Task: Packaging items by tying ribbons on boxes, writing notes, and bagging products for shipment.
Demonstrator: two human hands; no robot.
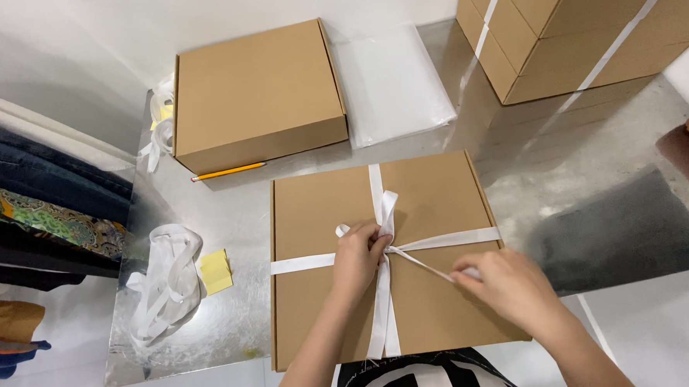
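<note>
A flat brown cardboard box (pixel 438 205) lies on the shiny metal table (pixel 237 214) right in front of me. A white ribbon (pixel 455 239) crosses it both ways and meets near the middle. My left hand (pixel 357 255) pinches the ribbon loops at the crossing. My right hand (pixel 503 283) grips one ribbon end and holds it taut, slanting down and to the right from the knot.
A second closed brown box (pixel 255 93) sits at the back left, a yellow pencil (pixel 227 172) along its front. Clear plastic bags (pixel 394 83), stacked strapped cartons (pixel 577 28), a loose ribbon pile (pixel 162 283), yellow sticky notes (pixel 216 270), and folded clothes (pixel 36 222) at left.
</note>
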